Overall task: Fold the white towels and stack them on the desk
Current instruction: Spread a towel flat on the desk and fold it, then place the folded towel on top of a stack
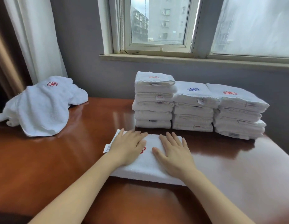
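A folded white towel [148,165] with a red emblem lies flat on the brown desk [59,167] in front of me. My left hand [127,147] presses flat on its left half, fingers straight. My right hand [174,152] presses flat on its right half, fingers spread. Behind the towel stand three stacks of folded white towels: a tall left stack [154,101], a middle stack [194,107] topped by a blue emblem, and a right stack [239,110] topped by a red emblem. A heap of unfolded white towels [41,105] lies at the desk's far left.
A grey wall and a window sill [172,59] rise behind the stacks. White curtains [37,38] hang at the far left. The desk's right edge [279,152] runs close beside the right stack.
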`<state>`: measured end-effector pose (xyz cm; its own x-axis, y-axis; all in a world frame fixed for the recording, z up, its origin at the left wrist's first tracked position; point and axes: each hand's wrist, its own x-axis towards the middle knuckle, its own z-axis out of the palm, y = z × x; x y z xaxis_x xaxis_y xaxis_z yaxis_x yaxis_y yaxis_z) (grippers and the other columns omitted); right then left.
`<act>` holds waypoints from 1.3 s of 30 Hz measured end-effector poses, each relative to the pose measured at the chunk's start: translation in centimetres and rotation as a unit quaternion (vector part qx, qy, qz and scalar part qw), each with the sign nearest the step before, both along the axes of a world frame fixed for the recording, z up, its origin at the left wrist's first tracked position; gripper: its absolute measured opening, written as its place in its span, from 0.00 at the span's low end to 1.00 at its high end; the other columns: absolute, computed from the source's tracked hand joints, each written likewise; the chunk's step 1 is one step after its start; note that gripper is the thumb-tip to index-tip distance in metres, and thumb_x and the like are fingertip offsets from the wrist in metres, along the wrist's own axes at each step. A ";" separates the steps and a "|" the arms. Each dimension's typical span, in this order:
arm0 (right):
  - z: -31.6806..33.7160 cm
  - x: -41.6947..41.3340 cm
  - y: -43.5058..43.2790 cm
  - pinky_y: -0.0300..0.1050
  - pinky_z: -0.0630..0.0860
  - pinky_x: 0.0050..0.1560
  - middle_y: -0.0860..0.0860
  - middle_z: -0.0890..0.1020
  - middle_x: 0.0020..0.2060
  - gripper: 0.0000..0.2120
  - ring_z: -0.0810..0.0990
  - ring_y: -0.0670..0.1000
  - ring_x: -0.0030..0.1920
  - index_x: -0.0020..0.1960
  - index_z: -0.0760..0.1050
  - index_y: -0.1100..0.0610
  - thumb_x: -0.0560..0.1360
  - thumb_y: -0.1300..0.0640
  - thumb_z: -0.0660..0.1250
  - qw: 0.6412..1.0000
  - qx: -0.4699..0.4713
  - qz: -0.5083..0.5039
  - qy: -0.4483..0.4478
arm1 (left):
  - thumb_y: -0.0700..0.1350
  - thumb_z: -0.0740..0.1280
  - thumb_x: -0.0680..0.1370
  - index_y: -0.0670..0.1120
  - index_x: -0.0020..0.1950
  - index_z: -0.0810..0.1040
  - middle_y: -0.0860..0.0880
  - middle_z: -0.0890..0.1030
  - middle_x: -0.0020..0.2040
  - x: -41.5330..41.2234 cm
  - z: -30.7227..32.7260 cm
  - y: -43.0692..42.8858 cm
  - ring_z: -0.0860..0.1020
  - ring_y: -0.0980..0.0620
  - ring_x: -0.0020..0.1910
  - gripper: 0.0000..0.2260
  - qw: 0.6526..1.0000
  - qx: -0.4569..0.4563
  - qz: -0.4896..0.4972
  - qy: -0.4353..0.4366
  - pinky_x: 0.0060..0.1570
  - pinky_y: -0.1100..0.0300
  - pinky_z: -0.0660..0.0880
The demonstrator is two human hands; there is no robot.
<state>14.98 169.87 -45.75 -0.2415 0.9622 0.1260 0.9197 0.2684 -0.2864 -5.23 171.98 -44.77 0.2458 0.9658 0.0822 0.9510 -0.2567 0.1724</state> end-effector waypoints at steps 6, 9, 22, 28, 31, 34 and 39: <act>0.5 1.0 -0.1 0.51 0.41 0.77 0.48 0.48 0.80 0.35 0.40 0.47 0.79 0.80 0.51 0.48 0.78 0.32 0.48 0.998 -0.029 -0.018 0.050 | 0.57 0.47 0.83 0.57 0.76 0.65 0.53 0.71 0.72 -0.4 0.9 0.3 0.66 0.51 0.72 0.22 0.998 -0.011 0.058 -0.019 0.73 0.46 0.58; 1.1 0.8 -0.7 0.55 0.34 0.77 0.51 0.45 0.80 0.36 0.37 0.50 0.79 0.81 0.46 0.50 0.78 0.32 0.45 1.000 -0.019 -0.023 -0.004 | 0.55 0.48 0.83 0.56 0.76 0.66 0.51 0.72 0.71 -0.1 1.1 0.0 0.67 0.49 0.71 0.22 0.997 -0.011 0.070 -0.021 0.69 0.48 0.63; 0.0 3.3 -1.7 0.49 0.42 0.77 0.46 0.58 0.79 0.23 0.50 0.47 0.79 0.78 0.59 0.43 0.84 0.43 0.48 0.991 0.085 0.102 -0.015 | 0.59 0.41 0.83 0.52 0.81 0.53 0.45 0.71 0.71 2.4 2.2 -3.7 0.69 0.42 0.70 0.27 0.978 -0.069 0.164 0.112 0.72 0.31 0.38; 0.4 6.5 -2.2 0.51 0.51 0.77 0.53 0.61 0.78 0.26 0.52 0.53 0.79 0.77 0.62 0.49 0.81 0.46 0.59 0.986 0.030 -0.056 0.152 | 0.67 0.40 0.80 0.49 0.79 0.56 0.44 0.75 0.66 3.8 3.3 -7.6 0.74 0.42 0.64 0.34 0.970 -0.109 0.138 0.168 0.70 0.38 0.59; 1.4 8.1 -3.1 0.48 0.55 0.76 0.53 0.61 0.77 0.31 0.56 0.52 0.78 0.79 0.58 0.52 0.79 0.49 0.63 0.974 -0.014 -0.091 0.205 | 0.68 0.46 0.80 0.53 0.76 0.63 0.49 0.77 0.65 3.5 4.3 -8.5 0.75 0.46 0.62 0.30 0.982 -0.137 0.092 0.094 0.61 0.48 0.71; 2.5 9.2 -4.0 0.50 0.63 0.73 0.52 0.66 0.76 0.34 0.64 0.54 0.75 0.79 0.57 0.52 0.77 0.48 0.64 0.969 -0.071 -0.124 0.199 | 0.62 0.53 0.82 0.55 0.80 0.56 0.54 0.64 0.77 3.2 5.1 -8.8 0.68 0.49 0.73 0.28 0.969 -0.232 0.061 -0.061 0.67 0.53 0.68; 3.5 9.3 -5.6 0.45 0.73 0.57 0.49 0.71 0.65 0.35 0.72 0.50 0.62 0.80 0.55 0.52 0.77 0.49 0.65 0.949 -0.162 -0.098 0.251 | 0.41 0.57 0.81 0.60 0.77 0.60 0.56 0.83 0.56 2.6 4.9 -8.9 0.84 0.50 0.48 0.26 0.892 -0.340 0.031 -0.296 0.47 0.56 0.82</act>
<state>24.27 164.23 -42.23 -0.0424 0.9903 -0.1322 0.6686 -0.0702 -0.7403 -2.60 163.06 -39.88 0.2976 0.8521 -0.4305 0.6501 0.1493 0.7451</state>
